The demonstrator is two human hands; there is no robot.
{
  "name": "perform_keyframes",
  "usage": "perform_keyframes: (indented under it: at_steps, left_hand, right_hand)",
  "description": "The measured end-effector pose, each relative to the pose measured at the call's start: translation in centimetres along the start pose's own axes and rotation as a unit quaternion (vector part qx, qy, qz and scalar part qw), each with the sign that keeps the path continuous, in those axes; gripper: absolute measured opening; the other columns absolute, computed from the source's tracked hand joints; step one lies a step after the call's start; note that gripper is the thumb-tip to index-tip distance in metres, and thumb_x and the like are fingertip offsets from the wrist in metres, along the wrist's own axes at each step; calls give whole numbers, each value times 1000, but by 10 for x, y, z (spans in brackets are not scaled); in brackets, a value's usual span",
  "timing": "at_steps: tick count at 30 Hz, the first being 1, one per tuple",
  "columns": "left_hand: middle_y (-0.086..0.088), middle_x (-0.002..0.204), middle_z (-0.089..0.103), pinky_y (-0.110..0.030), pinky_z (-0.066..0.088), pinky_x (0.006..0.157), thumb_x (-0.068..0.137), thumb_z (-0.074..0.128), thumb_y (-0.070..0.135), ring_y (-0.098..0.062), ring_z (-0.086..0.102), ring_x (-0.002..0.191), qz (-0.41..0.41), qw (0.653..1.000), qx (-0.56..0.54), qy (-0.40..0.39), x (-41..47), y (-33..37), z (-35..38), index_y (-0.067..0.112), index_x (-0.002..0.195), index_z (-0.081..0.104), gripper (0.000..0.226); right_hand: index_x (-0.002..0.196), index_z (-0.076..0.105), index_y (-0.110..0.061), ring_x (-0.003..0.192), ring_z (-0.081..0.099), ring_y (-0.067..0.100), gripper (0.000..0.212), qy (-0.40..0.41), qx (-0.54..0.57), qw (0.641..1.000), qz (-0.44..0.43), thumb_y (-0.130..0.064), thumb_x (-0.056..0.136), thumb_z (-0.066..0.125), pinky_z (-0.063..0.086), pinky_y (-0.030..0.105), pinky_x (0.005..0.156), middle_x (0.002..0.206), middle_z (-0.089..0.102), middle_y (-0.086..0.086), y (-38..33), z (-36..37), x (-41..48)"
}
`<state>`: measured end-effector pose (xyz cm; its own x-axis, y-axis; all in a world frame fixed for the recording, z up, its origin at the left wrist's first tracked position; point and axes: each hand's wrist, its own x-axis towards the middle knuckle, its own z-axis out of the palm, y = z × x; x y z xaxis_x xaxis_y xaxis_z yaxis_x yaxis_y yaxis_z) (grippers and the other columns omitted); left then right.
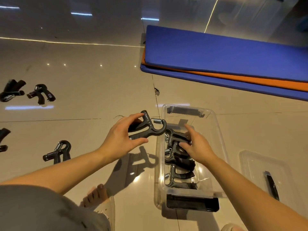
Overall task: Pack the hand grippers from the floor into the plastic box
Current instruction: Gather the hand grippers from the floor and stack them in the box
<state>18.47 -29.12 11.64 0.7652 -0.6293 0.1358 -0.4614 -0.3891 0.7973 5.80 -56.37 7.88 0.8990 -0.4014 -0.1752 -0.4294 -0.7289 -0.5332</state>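
Head view: left hand [123, 135] pinches one gripper [148, 129] by its handles, thumb below and fingertips on top. The spring end points away from the palm, toward the box [215, 117]. The gripper is in the air just beside the box's left rim, not in yet.

Right hand [198, 145] is inside the box, fingers mostly straight, laid on the packed grippers [174, 180]. As far as I can tell it holds nothing.

Free room is beyond the right fingertips. I'd press the stack flat and lower the new one there, same orientation, so the handles nest.

Floor grippers [41, 94] lie well left of the left fingers.

Writing: small print on the held gripper's arm and a tag on a floor one, both unreadable.
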Motion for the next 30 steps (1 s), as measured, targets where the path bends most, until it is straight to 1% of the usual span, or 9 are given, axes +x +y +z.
perform_keyframes:
  at_steps: [2, 4, 8, 12, 17, 23, 25, 27, 30]
  left_hand:
    - [11, 123, 59, -34, 49, 106, 73, 85, 43, -4, 57, 116, 29, 1000, 6, 0, 8, 20, -2, 41, 144, 42, 84]
    - [12, 123, 58, -31, 49, 105, 73, 84, 45, -1, 56, 115, 59, 998, 18, -4, 16, 42, -6, 44, 146, 37, 86]
    - [10, 127, 56, -33, 54, 98, 76, 83, 40, -3, 56, 116, 127, 988, 83, -37, 33, 80, -25, 43, 150, 27, 93]
    - [6, 136, 55, -36, 48, 105, 78, 81, 43, -10, 52, 123, 151, 967, 178, -99, 52, 119, -40, 40, 154, 20, 97]
    - [3, 146, 49, -35, 40, 110, 76, 83, 45, -15, 48, 128, 158, 941, 251, -167, 65, 161, -41, 31, 157, 17, 105]
    - [9, 140, 51, -18, 45, 94, 70, 88, 39, -4, 52, 111, 121, 977, 99, -146, 75, 187, -24, 39, 154, 23, 106]
    - [12, 131, 55, -20, 48, 94, 70, 89, 40, -3, 55, 109, 109, 981, 63, -150, 77, 188, -14, 42, 152, 24, 105]
    - [15, 123, 56, -24, 51, 97, 71, 88, 41, -4, 57, 108, 91, 981, 44, -164, 74, 186, -3, 43, 152, 25, 103]
    - [19, 116, 57, -14, 46, 87, 73, 86, 40, -2, 58, 104, 64, 981, 20, -181, 70, 180, 9, 42, 150, 28, 98]
  right_hand:
    - [149, 46, -26, 94, 69, 15, 55, 82, 195, 977, 17, -36, 98, 65, 58, 31, 85, 110, 69, 4, -34, -27, -9]
    - [131, 63, -18, 85, 74, 16, 35, 87, 357, 929, 29, -35, 101, 59, 61, 31, 79, 97, 74, 8, -73, -48, -21]
    - [108, 73, -9, 81, 75, 22, 18, 56, 461, 886, 5, -20, 100, 61, 63, 37, 71, 85, 76, 7, -116, -78, -44]
    - [104, 74, -10, 77, 75, 20, 13, 90, 465, 881, 10, -11, 99, 62, 60, 28, 62, 85, 74, 13, -127, -107, -56]
    - [106, 75, -10, 85, 76, 30, 14, 85, 462, 883, 13, -15, 96, 68, 62, 34, 68, 90, 77, 14, -128, -135, -66]
    - [122, 68, -7, 100, 74, 34, 31, 97, 562, 821, -25, -21, 94, 66, 58, 48, 89, 107, 76, 16, -101, -160, -80]
    - [124, 68, -8, 103, 73, 34, 36, 109, 577, 809, -37, -19, 90, 69, 58, 48, 90, 110, 75, 17, -92, -161, -84]
    - [121, 70, -8, 102, 74, 31, 33, 138, 560, 816, -41, -17, 89, 71, 59, 45, 88, 108, 76, 15, -86, -160, -87]
    - [117, 73, -11, 99, 75, 23, 27, 187, 509, 840, -38, -11, 91, 72, 62, 40, 85, 103, 78, 8, -85, -154, -87]
